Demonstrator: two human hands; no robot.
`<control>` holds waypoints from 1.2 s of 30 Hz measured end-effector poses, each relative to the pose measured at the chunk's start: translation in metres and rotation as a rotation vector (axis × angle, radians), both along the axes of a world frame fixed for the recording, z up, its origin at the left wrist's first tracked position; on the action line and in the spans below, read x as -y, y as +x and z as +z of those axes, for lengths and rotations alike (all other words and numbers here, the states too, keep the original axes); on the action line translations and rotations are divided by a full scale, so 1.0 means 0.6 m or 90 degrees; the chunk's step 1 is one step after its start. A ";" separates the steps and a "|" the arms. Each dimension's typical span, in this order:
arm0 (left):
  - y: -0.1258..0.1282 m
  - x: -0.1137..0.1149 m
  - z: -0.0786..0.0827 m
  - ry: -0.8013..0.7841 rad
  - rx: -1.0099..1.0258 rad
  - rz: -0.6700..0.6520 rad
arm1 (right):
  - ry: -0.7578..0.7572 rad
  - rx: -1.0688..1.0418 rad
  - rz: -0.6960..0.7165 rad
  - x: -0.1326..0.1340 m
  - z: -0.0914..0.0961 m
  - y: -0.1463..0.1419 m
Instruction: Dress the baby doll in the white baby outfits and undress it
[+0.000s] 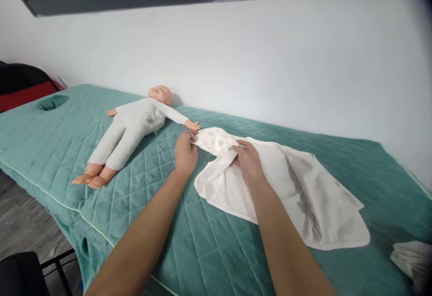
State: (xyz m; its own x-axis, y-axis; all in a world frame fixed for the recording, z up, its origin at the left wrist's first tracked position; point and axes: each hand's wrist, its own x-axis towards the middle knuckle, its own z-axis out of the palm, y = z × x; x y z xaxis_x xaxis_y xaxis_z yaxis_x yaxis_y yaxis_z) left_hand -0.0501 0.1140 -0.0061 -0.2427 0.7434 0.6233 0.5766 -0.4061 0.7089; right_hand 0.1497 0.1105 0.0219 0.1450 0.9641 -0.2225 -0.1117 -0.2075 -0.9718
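A cream baby blanket (297, 192) lies spread on a teal quilted table cover (216, 246). Its near-left corner is folded over, showing a printed side (216, 139). My left hand (185, 152) pinches the edge of that folded corner. My right hand (248, 163) grips a bunched fold of the blanket just to the right. A baby doll (131, 127) in a pale grey suit lies on its back to the left, arms out, one hand almost touching the blanket corner.
A white wall runs behind the table. The cover has a face hole (52, 102) at the far left. A folded white cloth (410, 257) sits at the right edge. A black and red chair (23, 87) stands at the left, with dark furniture (20, 273) below.
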 end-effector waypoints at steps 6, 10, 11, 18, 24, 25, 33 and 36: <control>-0.015 -0.017 0.010 -0.093 -0.172 0.145 | 0.033 0.035 -0.009 -0.001 -0.014 0.009; -0.011 -0.006 0.012 -0.220 -0.214 0.166 | 0.044 0.126 0.004 -0.007 -0.025 0.012; -0.010 0.000 0.012 -0.215 -0.215 0.163 | 0.045 0.148 0.009 -0.008 -0.025 0.013; 0.006 0.078 0.011 -0.129 -0.211 0.060 | 0.027 0.256 0.066 -0.006 -0.008 0.041; 0.018 0.152 0.001 -0.230 -0.263 -0.078 | 0.031 0.290 0.055 -0.004 -0.004 0.059; 0.020 0.161 0.000 -0.241 -0.265 -0.073 | 0.031 0.289 0.050 -0.004 -0.003 0.059; 0.052 0.203 0.028 -0.256 -0.046 -0.039 | 0.058 0.294 0.023 -0.010 -0.012 0.058; 0.082 0.225 0.038 -0.182 -0.020 -0.015 | 0.075 0.341 -0.005 -0.011 -0.012 0.066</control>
